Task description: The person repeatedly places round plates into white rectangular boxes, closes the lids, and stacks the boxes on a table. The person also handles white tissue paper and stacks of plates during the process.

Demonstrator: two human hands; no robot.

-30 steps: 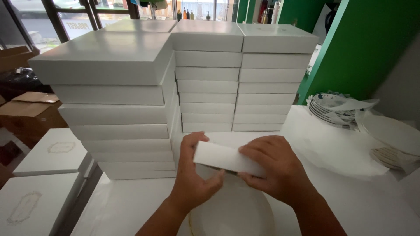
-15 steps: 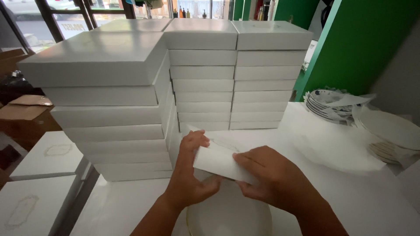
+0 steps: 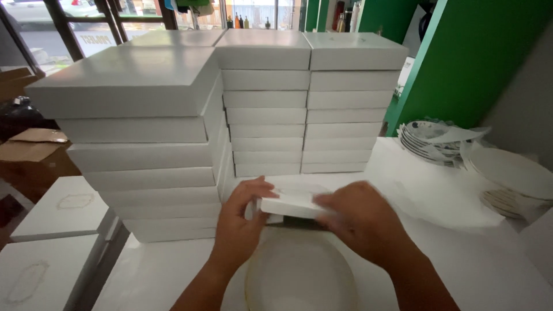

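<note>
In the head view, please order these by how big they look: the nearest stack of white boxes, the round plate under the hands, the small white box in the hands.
1. Nearest stack of white boxes
2. Round plate
3. Small white box, held by left hand and right hand

Nearness to the camera enlarges the plate.

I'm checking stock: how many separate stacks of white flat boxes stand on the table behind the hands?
3 visible: a near left stack, a middle stack and a right stack, side by side. A further stack behind the left one may be partly hidden.

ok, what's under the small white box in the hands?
A round white plate lies below the small white box, which the left hand and right hand hold. The plate's far rim is hidden.
</note>
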